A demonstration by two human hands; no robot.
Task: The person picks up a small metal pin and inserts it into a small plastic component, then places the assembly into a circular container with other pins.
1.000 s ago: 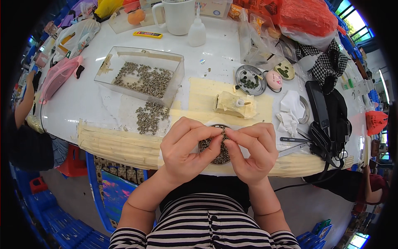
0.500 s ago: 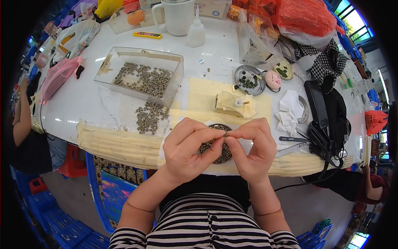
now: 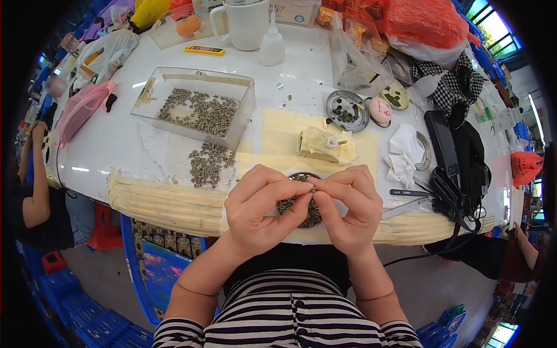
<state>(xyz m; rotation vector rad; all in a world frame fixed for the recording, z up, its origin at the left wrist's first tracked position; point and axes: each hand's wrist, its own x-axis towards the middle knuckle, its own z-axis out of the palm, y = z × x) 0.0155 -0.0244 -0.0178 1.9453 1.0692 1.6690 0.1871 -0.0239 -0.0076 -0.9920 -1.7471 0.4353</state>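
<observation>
My left hand and my right hand meet fingertip to fingertip, both pinching one small metal part. Its exact shape is mostly hidden by the fingers. Directly beneath them stands a round dish filled with similar small metal parts, partly covered by my hands. Just beyond the dish sits a block wrapped in cream tape, with a small peg on top. To the left, a pile of loose metal parts lies on the table beside a clear plastic box holding more of them.
Tweezers, crumpled white tissue and a black bag lie at the right. Farther back are a round dish of dark pieces, a white squeeze bottle and a white mug. Other people sit at both sides.
Both hands have shifted very slightly left, still pinching the small part together. At the left edge, another person's arm has moved. The things on the table lie as before.
</observation>
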